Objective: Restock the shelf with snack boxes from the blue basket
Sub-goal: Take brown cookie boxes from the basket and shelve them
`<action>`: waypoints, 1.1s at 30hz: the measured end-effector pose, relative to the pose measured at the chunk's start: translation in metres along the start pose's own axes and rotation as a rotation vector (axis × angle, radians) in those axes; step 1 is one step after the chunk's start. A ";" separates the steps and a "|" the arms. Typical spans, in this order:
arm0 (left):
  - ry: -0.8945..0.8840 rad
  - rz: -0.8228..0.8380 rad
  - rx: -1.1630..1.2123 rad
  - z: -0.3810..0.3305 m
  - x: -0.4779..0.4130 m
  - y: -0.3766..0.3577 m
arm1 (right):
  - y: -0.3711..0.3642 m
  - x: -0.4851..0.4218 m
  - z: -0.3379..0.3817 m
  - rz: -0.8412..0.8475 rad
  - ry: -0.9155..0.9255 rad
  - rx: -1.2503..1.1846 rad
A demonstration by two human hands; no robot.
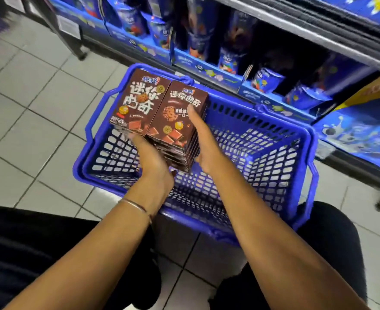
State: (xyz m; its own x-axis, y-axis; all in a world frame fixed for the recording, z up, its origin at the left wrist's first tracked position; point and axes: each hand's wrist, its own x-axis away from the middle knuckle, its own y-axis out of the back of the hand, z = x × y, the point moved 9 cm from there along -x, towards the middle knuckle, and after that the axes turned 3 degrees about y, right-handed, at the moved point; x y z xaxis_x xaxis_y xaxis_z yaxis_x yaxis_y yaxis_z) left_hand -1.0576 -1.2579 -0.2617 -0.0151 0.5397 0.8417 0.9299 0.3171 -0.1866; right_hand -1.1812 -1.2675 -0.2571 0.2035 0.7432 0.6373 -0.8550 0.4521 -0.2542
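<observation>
Two side-by-side stacks of brown cardboard snack boxes (159, 113) are held together at the far left corner of the blue plastic mesh basket (305, 139), their tops above its rim; whether the stacks rest on the basket floor or are lifted clear of it cannot be told. The right hand (207, 144) is laid flat against the right flank of the pile, fingers straight, with the forefinger reaching over the top box. This appears to be done so that the loose boxes are kept square and none is allowed to slide off. The left hand (149, 159) is set against the near end of the pile, low down, probably to bear the weight. Its fingertips are hidden by the boxes, so it cannot be told whether they are curled.

The basket is stood on the pale tiled floor (39, 97) just beside the low shelf (229, 79), already stocked with blue snack packets (267, 79), so only a short carry seems to be needed. No brown box is seen on the shelf.
</observation>
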 end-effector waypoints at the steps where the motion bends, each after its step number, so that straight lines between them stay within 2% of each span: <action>1: 0.021 0.037 0.024 0.000 0.004 -0.005 | -0.003 0.001 0.002 0.001 -0.014 0.014; 3: 0.042 0.045 -0.005 -0.004 0.011 -0.005 | -0.009 0.005 0.004 -0.011 -0.048 0.039; 8: 0.117 0.037 -0.172 -0.004 0.011 -0.002 | 0.005 -0.003 -0.012 -0.182 -0.040 0.081; 18: 0.143 0.075 -0.164 -0.001 0.031 -0.008 | 0.014 0.001 -0.019 -0.179 -0.013 -0.013; 21: 0.143 0.051 -0.258 0.001 0.036 -0.005 | 0.026 0.007 -0.017 -0.204 0.022 -0.084; 24: 0.152 0.107 -0.407 0.003 0.043 -0.005 | 0.043 0.016 -0.010 -0.221 0.054 -0.122; 27: 0.128 0.182 -0.524 -0.008 0.048 -0.006 | 0.055 0.031 0.002 -0.184 0.070 -0.124; 29: 0.029 0.252 -0.556 -0.028 0.053 -0.013 | 0.057 0.043 0.014 -0.137 0.100 -0.107; 33: -0.133 0.440 -0.609 -0.063 0.068 -0.042 | 0.032 0.067 0.041 0.054 0.135 -0.109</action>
State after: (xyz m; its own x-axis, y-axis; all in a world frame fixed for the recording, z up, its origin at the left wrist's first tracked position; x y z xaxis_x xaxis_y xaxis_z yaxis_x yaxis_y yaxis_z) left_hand -1.0742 -1.2832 -0.1644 0.3957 0.6188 0.6786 0.8983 -0.4143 -0.1461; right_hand -1.2145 -1.2241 -0.1925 0.2268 0.8242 0.5190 -0.8114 0.4546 -0.3674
